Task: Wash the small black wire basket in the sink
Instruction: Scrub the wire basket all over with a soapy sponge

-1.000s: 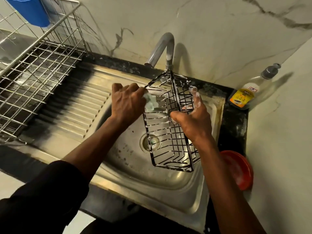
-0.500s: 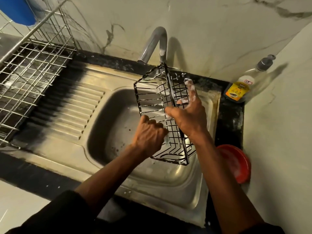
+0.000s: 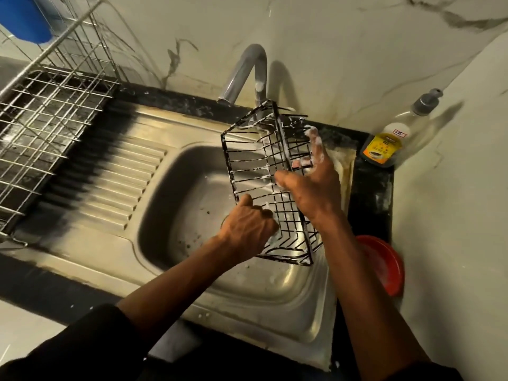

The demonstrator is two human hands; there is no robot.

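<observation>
Left hand (image 3: 247, 226) has been shifted since 1.0 s ago, from the upper left edge of the basket (image 3: 268, 174) down to its lower left part. Almost no change is noted against 0.5 s ago. Basket tilt and position are kept roughly the same.

Current state:
- Small black wire basket is held up over the sink (image 3: 176, 193), above the right half of the bowl, on a slant. Its upper end is just in front of the tap (image 3: 247, 70); contact with the tap cannot be told. Its lower end hangs over the near right of the bowl.
- White foam is seen along several wires.
- Right hand (image 3: 313, 185) is clamped on the basket's right side: thumb laid across the inner wires, fingers wrapped round the outer wall. Foam is seen on the fingers.
- Left hand is curled tight round a pale pad (image 3: 273, 237), pressed against the lower wires. Only a white edge of the pad is visible.
- No water is seen running from the tap.

Surroundings:
- Ribbed drainboard (image 3: 110, 177) lies left of the bowl.
- Steel dish rack (image 3: 41, 119) is set at far left, with a blue container (image 3: 24, 17) at its top corner.
- Pump bottle (image 3: 390, 138) with a yellow label is stood in the right back corner on the dark counter (image 3: 371, 193).
- Red bowl (image 3: 382, 265) is seen right of the sink, partly hidden by the right forearm.
- Dark sleeve (image 3: 68, 347) is visible on the left arm.
</observation>
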